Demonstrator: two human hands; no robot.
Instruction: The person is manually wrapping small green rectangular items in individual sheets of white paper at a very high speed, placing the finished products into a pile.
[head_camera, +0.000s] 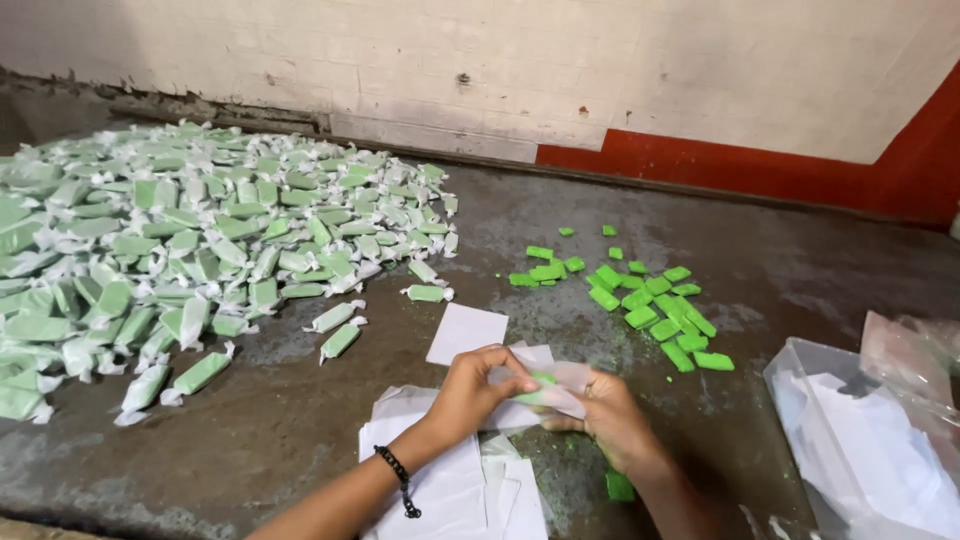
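The grey tabletop (300, 420) runs back to a pale wall (600, 60) with a red band (760, 170) along its far edge. Its far left corner and most of the left side are covered by a big heap of wrapped green candies (170, 250), the paper ends twisted white. Bare room lies between that heap and the middle, and again along the far edge toward the right. At the near right edge sits a clear plastic bag of white paper sheets (860, 440). Right of the middle, well apart from the heap, lies a scatter of unwrapped green pieces (650, 300). Near the near edge, in the middle, a loose pile of white wrapper papers (450, 490) lies under the hands, with one sheet just beyond them.

The left hand (470, 390), a dark bracelet (398, 475) on its wrist, and the right hand (610, 420) meet over this pile. Both are pressed together in a pinching grip on one white wrapper (560, 385), which is folded around a green candy piece (535, 388); the left fingertips touch the wrapper's left end, the right fingers its right end. One more green piece (620, 487) lies on the tabletop just below the right wrist.
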